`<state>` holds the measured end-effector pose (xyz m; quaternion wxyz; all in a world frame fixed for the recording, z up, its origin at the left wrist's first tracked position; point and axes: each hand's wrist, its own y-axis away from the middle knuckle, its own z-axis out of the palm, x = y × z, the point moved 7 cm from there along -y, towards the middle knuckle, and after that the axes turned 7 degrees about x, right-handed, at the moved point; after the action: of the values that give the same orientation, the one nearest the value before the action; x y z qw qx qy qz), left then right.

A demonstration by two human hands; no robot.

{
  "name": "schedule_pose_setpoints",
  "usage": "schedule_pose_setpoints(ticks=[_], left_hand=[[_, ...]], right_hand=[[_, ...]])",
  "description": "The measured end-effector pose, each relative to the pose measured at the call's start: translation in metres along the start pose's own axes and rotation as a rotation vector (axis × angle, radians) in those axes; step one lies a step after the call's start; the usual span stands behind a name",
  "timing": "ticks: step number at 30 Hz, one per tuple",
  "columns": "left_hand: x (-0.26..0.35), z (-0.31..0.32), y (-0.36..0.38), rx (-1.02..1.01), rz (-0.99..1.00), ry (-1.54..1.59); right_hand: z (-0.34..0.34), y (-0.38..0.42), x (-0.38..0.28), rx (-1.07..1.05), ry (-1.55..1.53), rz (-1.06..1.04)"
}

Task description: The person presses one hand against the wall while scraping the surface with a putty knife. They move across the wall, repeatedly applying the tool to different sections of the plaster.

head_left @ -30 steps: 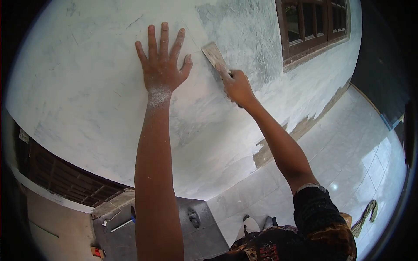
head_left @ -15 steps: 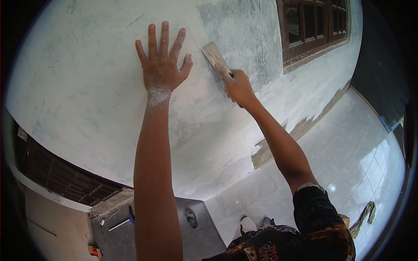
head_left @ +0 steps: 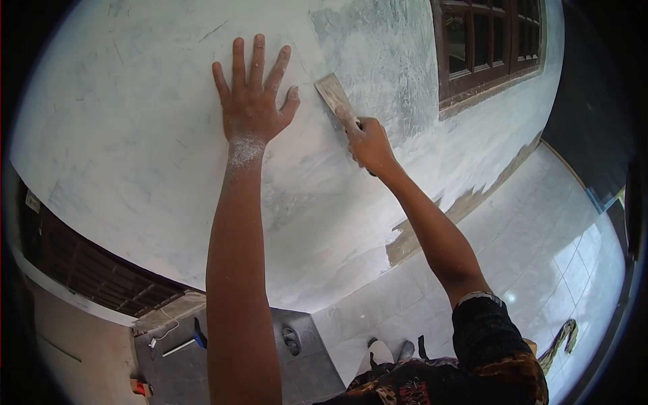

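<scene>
My left hand (head_left: 255, 108) lies flat against the wall (head_left: 155, 135) with its fingers spread, holding nothing. White dust coats its wrist and fingertips. To its right, my right hand (head_left: 370, 143) is closed around the handle of a putty knife (head_left: 333, 93), thumb pressed along the blade. The blade's wide edge points up and left and appears to rest on the wall, just right of my left thumb. Around the blade the wall is patchy white, with a greyer, rough area (head_left: 378, 61) above and to the right.
A brown-framed window (head_left: 482, 40) sits at upper right, a dark wooden door (head_left: 88, 260) at lower left. Below are pale tiles (head_left: 432, 304) and a dark tiled floor with a slipper (head_left: 291, 341) and a blue-headed tool (head_left: 199, 334). A cloth (head_left: 559, 341) lies at lower right.
My right hand and the putty knife have slid slightly down the wall. My left hand stays planted, and the view has shifted a little.
</scene>
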<state>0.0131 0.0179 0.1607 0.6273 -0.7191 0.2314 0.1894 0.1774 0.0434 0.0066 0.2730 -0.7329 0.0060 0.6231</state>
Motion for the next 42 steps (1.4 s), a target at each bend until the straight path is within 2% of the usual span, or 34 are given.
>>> schedule_pose_setpoints(ticks=[4, 10, 13, 15, 19, 21, 28, 30, 31, 33, 37, 39, 42], left_hand=[[0.000, 0.000, 0.000, 0.026, 0.004, 0.025], [0.000, -0.001, 0.000, 0.010, -0.002, 0.027], [0.001, -0.002, -0.001, 0.004, -0.005, 0.014], [0.002, -0.001, -0.001, 0.002, -0.005, 0.015], [0.000, -0.001, 0.000, -0.004, -0.010, 0.015], [0.000, -0.001, 0.002, -0.003, -0.008, 0.007], [0.000, 0.000, 0.001, 0.009, -0.006, 0.017], [0.000, 0.000, 0.002, 0.005, -0.006, 0.011], [0.000, 0.000, 0.001, 0.005, -0.004, 0.009], [0.001, 0.000, 0.002, 0.000, -0.005, 0.008], [0.000, 0.000, 0.001, 0.001, -0.005, 0.015], [0.001, 0.000, 0.002, -0.002, -0.005, 0.013], [0.000, 0.000, 0.000, 0.004, -0.006, 0.008]], right_hand=[[-0.001, 0.002, -0.003, -0.017, -0.005, 0.057], [0.000, -0.002, -0.012, 0.018, -0.045, -0.038], [0.001, -0.001, -0.007, -0.039, -0.012, 0.084], [0.003, -0.013, -0.025, 0.011, -0.037, -0.002], [0.004, -0.008, -0.017, -0.013, -0.063, -0.001], [0.003, 0.000, -0.004, -0.061, -0.065, 0.105], [0.003, -0.009, -0.024, -0.014, -0.117, 0.001], [-0.002, 0.003, -0.007, -0.080, -0.034, 0.204], [0.000, 0.000, -0.006, -0.080, -0.032, 0.203], [-0.003, -0.008, -0.014, -0.007, -0.009, 0.025], [-0.005, -0.008, -0.019, 0.002, 0.018, 0.008], [-0.005, 0.009, -0.008, -0.080, -0.024, 0.176], [-0.005, 0.005, -0.020, -0.055, -0.111, 0.079]])
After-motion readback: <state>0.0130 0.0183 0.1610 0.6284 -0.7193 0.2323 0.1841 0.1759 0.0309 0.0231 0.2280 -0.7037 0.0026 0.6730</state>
